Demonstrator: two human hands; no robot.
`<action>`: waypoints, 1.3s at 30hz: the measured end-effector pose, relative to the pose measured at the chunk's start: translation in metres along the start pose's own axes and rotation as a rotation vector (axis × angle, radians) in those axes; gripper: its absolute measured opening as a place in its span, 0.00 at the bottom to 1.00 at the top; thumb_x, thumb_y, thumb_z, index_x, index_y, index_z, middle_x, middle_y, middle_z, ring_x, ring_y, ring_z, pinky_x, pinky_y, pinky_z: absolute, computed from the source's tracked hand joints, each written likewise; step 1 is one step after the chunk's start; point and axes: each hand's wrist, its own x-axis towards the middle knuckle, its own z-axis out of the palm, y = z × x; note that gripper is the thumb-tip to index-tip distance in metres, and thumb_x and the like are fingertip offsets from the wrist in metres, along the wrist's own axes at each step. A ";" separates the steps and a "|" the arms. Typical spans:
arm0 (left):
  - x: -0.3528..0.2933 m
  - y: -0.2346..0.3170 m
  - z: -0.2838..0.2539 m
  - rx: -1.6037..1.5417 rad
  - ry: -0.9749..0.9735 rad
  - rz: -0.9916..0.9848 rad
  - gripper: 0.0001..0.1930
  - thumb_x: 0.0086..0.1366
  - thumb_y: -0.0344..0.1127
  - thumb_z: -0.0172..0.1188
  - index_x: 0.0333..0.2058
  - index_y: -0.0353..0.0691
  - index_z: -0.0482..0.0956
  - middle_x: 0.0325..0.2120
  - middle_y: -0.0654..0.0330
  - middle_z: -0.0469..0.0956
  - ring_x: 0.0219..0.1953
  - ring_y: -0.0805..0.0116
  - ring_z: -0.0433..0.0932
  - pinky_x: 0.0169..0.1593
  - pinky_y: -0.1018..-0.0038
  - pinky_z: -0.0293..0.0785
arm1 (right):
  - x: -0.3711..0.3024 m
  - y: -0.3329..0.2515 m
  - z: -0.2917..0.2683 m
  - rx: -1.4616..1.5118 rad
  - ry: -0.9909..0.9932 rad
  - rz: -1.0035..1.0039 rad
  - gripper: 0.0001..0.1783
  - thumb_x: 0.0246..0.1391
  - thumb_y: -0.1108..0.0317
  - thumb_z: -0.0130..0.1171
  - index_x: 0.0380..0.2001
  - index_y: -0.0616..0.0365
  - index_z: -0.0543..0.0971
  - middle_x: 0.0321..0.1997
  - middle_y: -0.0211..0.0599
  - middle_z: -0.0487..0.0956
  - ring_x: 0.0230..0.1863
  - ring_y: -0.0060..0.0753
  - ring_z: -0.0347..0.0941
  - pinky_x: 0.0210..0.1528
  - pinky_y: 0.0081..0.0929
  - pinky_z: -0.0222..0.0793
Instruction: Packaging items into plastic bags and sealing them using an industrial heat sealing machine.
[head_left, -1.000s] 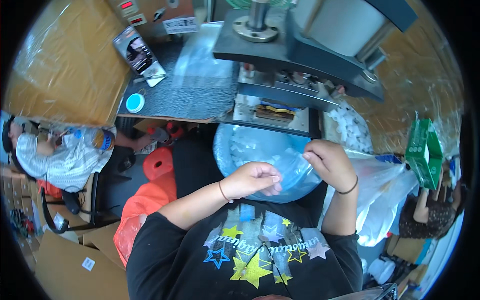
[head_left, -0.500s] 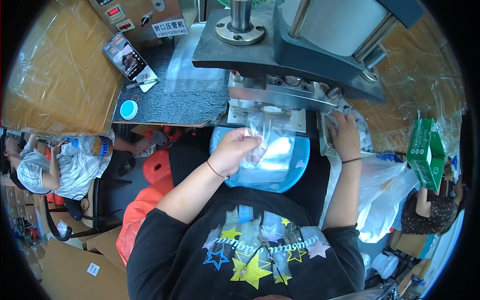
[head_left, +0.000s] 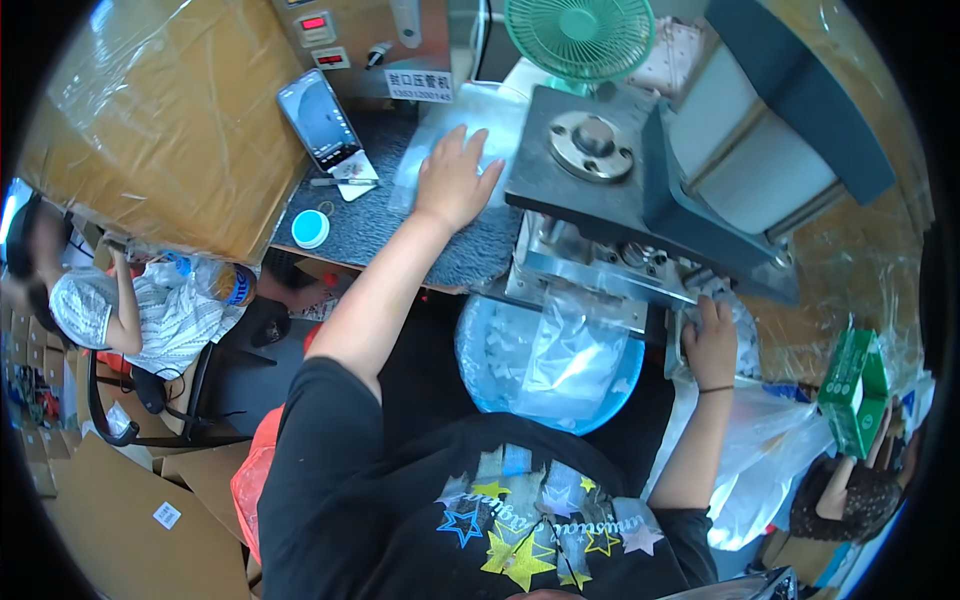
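While bare mat (head_left: pixel 468 252) runs to its edge, the left hand's (head_left: pixel 453 188) grip is apart over bags (head_left: pixel 500 118), the right hand's (head_left: pixel 711 343) unclear

Left hand (head_left: pixel 457 185): laid over flat clear bags (head_left: pixel 487 108) on the fabric-covered desk (head_left: pixel 440 258), fingers spread. Right hand (head_left: pixel 710 348): at the near end of a heap of small white pieces (head_left: pixel 744 322), right of the press (head_left: pixel 625 225); grip not discernible. One clear bag (head_left: pixel 572 352) extends from below the press's metal bar, over a blue basin (head_left: pixel 465 365). Left of the bags: a lit phone (head_left: pixel 318 115), propped at a slant, and a turquoise-lidded tub (head_left: pixel 310 229). Green fan (head_left: pixel 580 38) behind the press.
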 end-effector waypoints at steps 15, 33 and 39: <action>-0.052 -0.014 -0.003 0.391 -0.366 -0.248 0.36 0.65 0.61 0.49 0.69 0.54 0.59 0.71 0.54 0.52 0.73 0.49 0.47 0.68 0.34 0.38 | 0.009 0.002 -0.006 0.064 -0.106 -0.001 0.16 0.49 0.73 0.57 0.44 0.58 0.74 0.43 0.50 0.74 0.46 0.58 0.72 0.47 0.46 0.69; -0.157 0.027 -0.067 -0.150 -0.066 0.023 0.13 0.64 0.23 0.53 0.47 0.34 0.77 0.39 0.46 0.79 0.43 0.46 0.79 0.47 0.61 0.76 | 0.003 0.004 -0.010 0.230 0.346 0.010 0.11 0.61 0.68 0.56 0.44 0.62 0.76 0.41 0.50 0.75 0.46 0.55 0.71 0.51 0.39 0.67; -0.171 0.076 -0.070 -0.839 -0.248 -0.250 0.08 0.70 0.31 0.54 0.38 0.31 0.78 0.30 0.58 0.80 0.33 0.73 0.78 0.40 0.76 0.74 | -0.007 0.007 -0.019 0.180 0.357 0.023 0.10 0.64 0.69 0.51 0.43 0.63 0.76 0.39 0.47 0.76 0.43 0.51 0.73 0.49 0.36 0.67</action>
